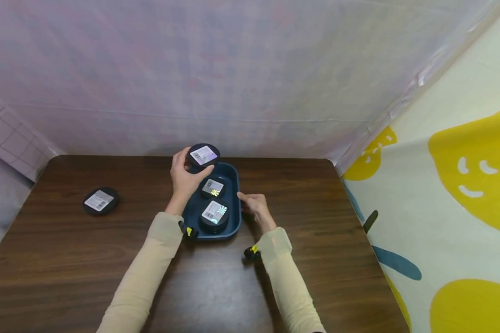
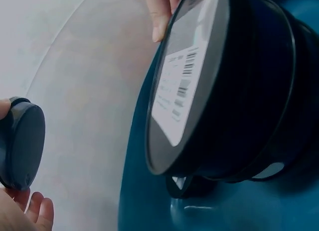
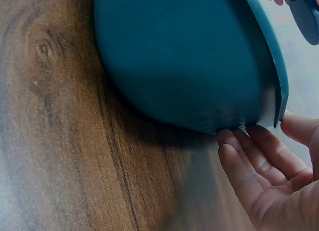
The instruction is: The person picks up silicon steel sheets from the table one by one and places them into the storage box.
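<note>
My left hand (image 1: 183,180) holds a round black tub (image 1: 203,155) with a white barcode label, raised over the far end of a blue tray (image 1: 236,185). The left wrist view shows that tub (image 2: 29,146) at its left edge, between thumb and fingers. Two more labelled tubs sit in the tray, a far one (image 1: 213,188) and a near one (image 1: 215,216). My right hand (image 1: 256,208) grips the tray's right side. In the right wrist view its thumb is at the rim and its fingers (image 3: 264,154) are against the outer wall.
Another black labelled disc-shaped tub (image 1: 101,201) lies on the brown wooden table (image 1: 58,240), left of the tray. A pale curtain (image 1: 216,83) stands behind the table's back edge. A cloth with yellow shapes (image 1: 462,208) hangs along the right side.
</note>
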`<state>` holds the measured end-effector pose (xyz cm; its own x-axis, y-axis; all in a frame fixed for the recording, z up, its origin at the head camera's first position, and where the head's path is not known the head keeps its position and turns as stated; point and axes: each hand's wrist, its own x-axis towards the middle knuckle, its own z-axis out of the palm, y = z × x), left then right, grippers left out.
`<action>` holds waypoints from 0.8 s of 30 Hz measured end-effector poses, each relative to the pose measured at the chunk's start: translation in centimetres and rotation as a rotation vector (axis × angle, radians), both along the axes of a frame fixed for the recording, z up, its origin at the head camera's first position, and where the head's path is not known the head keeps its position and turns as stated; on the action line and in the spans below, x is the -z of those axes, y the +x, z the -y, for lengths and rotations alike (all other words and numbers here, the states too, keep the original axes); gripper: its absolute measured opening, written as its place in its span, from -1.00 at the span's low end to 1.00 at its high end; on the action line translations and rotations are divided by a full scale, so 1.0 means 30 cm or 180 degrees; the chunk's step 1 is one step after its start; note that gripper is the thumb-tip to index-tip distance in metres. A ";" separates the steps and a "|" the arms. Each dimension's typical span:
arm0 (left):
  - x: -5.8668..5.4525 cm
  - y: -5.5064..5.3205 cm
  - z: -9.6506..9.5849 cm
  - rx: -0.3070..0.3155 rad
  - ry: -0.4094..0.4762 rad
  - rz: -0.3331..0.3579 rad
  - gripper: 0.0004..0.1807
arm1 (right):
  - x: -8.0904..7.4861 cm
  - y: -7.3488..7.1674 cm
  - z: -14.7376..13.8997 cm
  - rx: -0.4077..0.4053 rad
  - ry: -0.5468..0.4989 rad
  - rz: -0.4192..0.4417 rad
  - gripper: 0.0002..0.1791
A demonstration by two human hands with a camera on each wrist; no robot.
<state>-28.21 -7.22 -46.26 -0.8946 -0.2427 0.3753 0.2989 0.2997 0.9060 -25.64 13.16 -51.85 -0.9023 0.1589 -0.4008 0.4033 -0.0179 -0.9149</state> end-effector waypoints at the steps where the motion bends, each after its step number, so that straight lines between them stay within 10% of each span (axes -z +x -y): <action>1: 0.003 -0.001 -0.003 0.0014 -0.0010 0.0000 -0.21 | 0.001 0.001 0.000 0.0000 -0.0007 -0.0004 -0.61; 14: 0.035 -0.009 -0.019 0.0052 -0.0239 0.0056 -0.20 | 0.000 0.001 -0.001 -0.0016 0.0030 0.0042 -0.60; 24: 0.038 -0.020 -0.025 0.0273 -0.0470 0.0526 -0.15 | 0.009 -0.002 0.001 -0.0005 0.0046 -0.0011 -0.61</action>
<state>-28.80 -6.46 -47.41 -0.9618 -0.1164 0.2479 0.1802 0.4125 0.8929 -25.68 13.14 -52.10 -0.9038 0.1633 -0.3955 0.4003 -0.0041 -0.9164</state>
